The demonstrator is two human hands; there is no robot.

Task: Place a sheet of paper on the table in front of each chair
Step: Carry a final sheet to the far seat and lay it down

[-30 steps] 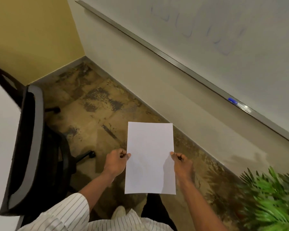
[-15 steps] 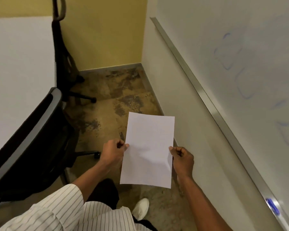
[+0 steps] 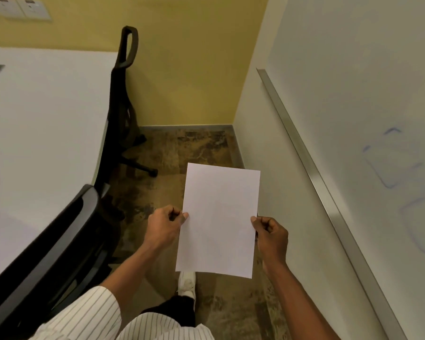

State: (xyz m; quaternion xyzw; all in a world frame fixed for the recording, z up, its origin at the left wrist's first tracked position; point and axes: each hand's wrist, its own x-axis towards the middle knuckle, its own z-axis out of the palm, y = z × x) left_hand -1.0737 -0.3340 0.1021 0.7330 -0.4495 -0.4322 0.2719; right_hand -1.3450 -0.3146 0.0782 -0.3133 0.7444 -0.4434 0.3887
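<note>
**Sheet in hand, table to your left**

You hold the plain white sheet of paper (image 3: 219, 220) flat in the air over the mottled brown floor (image 3: 194, 148), well off the table. Your left hand (image 3: 163, 228) pinches its left edge and your right hand (image 3: 271, 234) its right, likely to keep it taut for laying down. The white table (image 3: 47, 123) lies left, behind two black office chairs (image 3: 59, 236). The whiteboard wall (image 3: 353, 119) crowds your right; open floor runs ahead.
</note>
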